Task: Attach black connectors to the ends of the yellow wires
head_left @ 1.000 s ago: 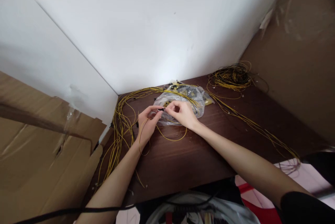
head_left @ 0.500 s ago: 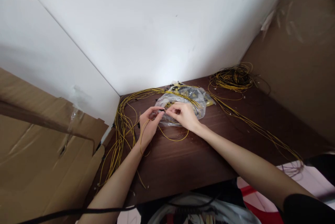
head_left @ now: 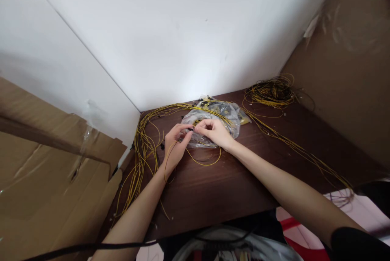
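Between thumb and fingers, my left hand pinches a small black connector. A thin yellow wire loops below both hands, and part of it curls over my left wrist. Close beside the connector, my right hand has its thumb and forefinger pressed together; what lies in that pinch is too small to make out. Behind the hands rests a clear plastic bag with small black and yellow parts. A bundle of yellow and black wires runs over the bag and down the left side.
A tangled coil of yellow and black wire sits at the back right, with strands trailing to the front edge of the brown table. Cardboard stands at left and right. A white wall closes the back.
My right fingertips have drawn slightly away from the connector, which shows more plainly in my left fingers. Otherwise the hands and the wires stay nearly in place.
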Demonstrator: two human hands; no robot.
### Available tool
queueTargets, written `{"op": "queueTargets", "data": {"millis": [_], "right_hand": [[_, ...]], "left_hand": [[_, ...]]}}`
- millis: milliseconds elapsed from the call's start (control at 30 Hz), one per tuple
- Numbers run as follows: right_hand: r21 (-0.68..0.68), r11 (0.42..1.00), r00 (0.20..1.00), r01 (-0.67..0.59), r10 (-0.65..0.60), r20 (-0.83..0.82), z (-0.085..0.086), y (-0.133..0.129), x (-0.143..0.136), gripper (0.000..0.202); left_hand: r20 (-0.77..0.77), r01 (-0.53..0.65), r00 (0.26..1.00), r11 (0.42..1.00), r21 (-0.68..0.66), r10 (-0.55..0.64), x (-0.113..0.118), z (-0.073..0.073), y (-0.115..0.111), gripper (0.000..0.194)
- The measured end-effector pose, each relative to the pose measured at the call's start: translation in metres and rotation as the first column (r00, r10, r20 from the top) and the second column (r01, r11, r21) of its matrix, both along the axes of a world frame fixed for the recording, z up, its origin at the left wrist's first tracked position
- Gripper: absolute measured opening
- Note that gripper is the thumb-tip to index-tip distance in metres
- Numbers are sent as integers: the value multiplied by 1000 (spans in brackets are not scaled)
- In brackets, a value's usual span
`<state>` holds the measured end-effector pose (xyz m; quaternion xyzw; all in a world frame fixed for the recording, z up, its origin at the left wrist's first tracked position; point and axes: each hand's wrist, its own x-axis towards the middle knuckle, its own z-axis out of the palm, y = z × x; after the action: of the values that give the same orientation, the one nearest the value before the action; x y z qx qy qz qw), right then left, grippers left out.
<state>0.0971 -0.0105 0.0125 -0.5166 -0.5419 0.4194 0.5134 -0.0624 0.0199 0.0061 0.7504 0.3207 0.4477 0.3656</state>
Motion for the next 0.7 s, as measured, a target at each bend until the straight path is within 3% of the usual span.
{"op": "queueTargets", "data": {"millis": [333, 700], "right_hand": [[17, 999, 999, -37, 36, 12, -1, -1, -1, 23], [11, 997, 997, -77, 77, -13, 1, -2, -1, 25]], "left_hand": [[-32, -22, 999, 1000, 17, 23, 0, -1, 1, 4], [-35, -28, 999, 999, -25, 28, 1, 3, 0, 5]]}}
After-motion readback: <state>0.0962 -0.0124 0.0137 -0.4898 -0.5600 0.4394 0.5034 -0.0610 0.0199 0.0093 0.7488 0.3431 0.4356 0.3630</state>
